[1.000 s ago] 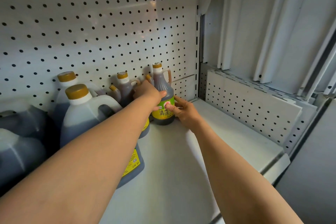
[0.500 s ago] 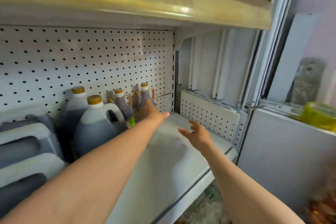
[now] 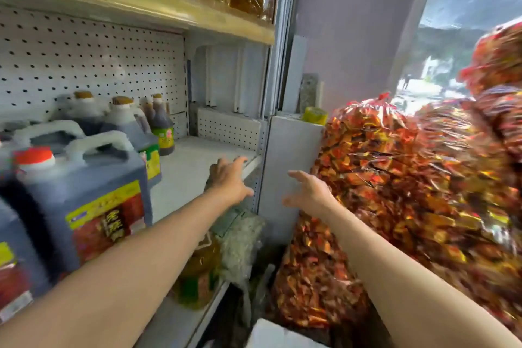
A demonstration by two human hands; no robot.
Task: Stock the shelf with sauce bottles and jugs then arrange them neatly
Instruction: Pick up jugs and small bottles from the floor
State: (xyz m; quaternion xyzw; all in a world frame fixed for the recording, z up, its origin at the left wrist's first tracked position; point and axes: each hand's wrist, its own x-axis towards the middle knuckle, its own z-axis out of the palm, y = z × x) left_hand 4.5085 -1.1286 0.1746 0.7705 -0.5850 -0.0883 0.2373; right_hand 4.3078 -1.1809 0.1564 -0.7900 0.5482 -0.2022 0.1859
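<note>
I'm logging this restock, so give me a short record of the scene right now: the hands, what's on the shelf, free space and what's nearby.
left hand: open, holding nothing, over the shelf's front edge
right hand: open, holding nothing, in front of the white panel
shelf: jugs and bottles on its left half, right half bare
red-capped jug: nearest, at the front left
green-label bottle: upright near the pegboard
snack bags: stacked right of the shelving
upper shelf: jars, blurred

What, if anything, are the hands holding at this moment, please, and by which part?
Nothing is held. The left hand hovers open near the shelf's front edge, and the right hand is open in the air beside it.
</note>
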